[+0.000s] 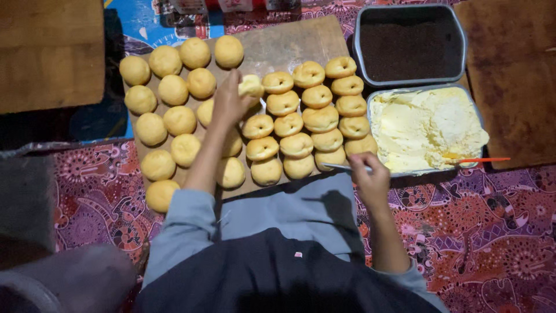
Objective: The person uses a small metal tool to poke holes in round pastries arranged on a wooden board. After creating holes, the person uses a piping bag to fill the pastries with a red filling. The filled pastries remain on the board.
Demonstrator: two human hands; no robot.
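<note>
While the left hand (229, 104) pinches a split bun (251, 86) above the far middle of the wooden board (289, 43), the right hand (369, 174) is closed around a knife (341, 167) at the near rim of the cream tray (425, 124), handy for filling. Plain buns (168, 93) sit left, split ones (301, 116) right, apparently sorted. A dark-sprinkle tray (411, 46) lies far right.
</note>
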